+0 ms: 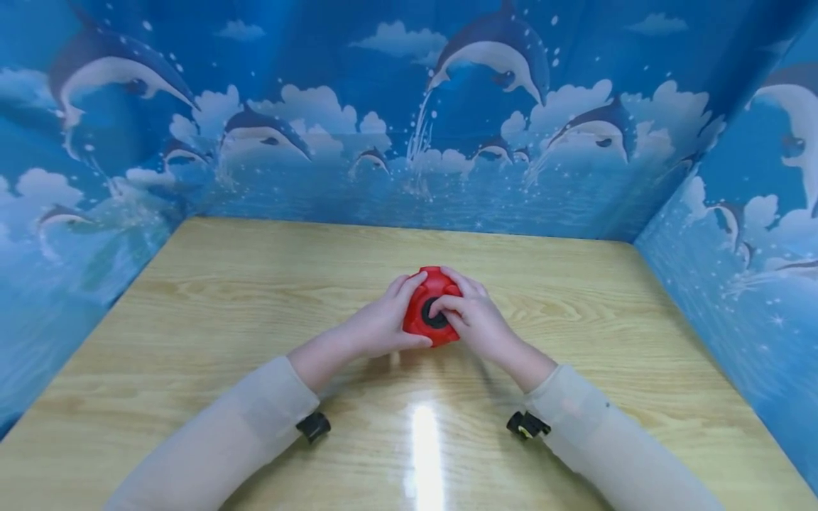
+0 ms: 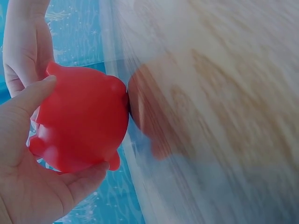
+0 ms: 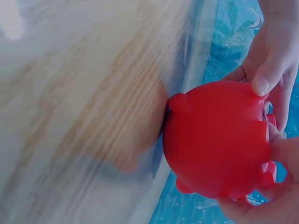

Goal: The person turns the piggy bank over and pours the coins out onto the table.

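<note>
A round red piggy bank (image 1: 423, 332) rests upside down on the table, its short stubby legs upward. Set in its upper face is a round black plug (image 1: 429, 321). My left hand (image 1: 385, 321) grips the left side, fingers and thumb spread round the body. From the right, my right hand (image 1: 481, 321) holds it too, with one digit along the far edge and another bent over onto the plug. In the left wrist view the red body (image 2: 86, 119) touches the tabletop. The right wrist view shows its smooth side (image 3: 215, 140); the plug is hidden there.
The wood-grain table (image 1: 255, 284) is glossy, with a bright light reflection near its front. Blue dolphin-print curtains (image 1: 319, 184) close off the back and both sides. A small black device (image 1: 313, 427) sits at the left cuff, another (image 1: 527, 426) at the right.
</note>
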Motion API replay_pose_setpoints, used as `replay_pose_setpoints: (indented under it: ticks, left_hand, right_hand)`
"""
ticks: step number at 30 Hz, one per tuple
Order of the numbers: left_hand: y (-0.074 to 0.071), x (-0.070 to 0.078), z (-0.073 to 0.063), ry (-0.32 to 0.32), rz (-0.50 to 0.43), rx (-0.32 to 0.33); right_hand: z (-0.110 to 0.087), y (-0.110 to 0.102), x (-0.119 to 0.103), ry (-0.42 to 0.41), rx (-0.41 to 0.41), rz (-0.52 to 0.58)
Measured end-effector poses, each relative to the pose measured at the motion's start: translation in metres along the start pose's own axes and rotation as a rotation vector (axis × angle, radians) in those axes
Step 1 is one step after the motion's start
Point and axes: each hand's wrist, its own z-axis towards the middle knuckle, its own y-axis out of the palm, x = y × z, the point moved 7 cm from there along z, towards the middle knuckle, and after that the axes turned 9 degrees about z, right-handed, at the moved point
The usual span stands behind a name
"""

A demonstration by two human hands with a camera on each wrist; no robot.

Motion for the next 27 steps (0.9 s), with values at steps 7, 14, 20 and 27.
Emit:
replay_pose_setpoints:
  ticks: [7,14,20,27]
  left_hand:
    - [-0.0008,0.0025,0.0007,0.004,0.015,0.003]
    - [0.0002,0.0029,0.0016,-0.008,0.048,-0.003]
    - [-0.0029,0.0033,-0.0001,-0.007,0.069,0.018]
    - [-0.0011,0.0011,-0.0006,-0.015,0.056,0.002]
  right_hand:
    - [-0.0004,-0.0011,-0.0025,-0.036,0.007,-0.039]
    - [-0.0007,0.0,-0.0009,-0.02,-0.012,-0.054]
    - [0.0022,0.0004,-0.0048,-0.054,-0.015,-0.072]
    - [0.0001,-0.0023,0.0018,0.004,0.021,0.023]
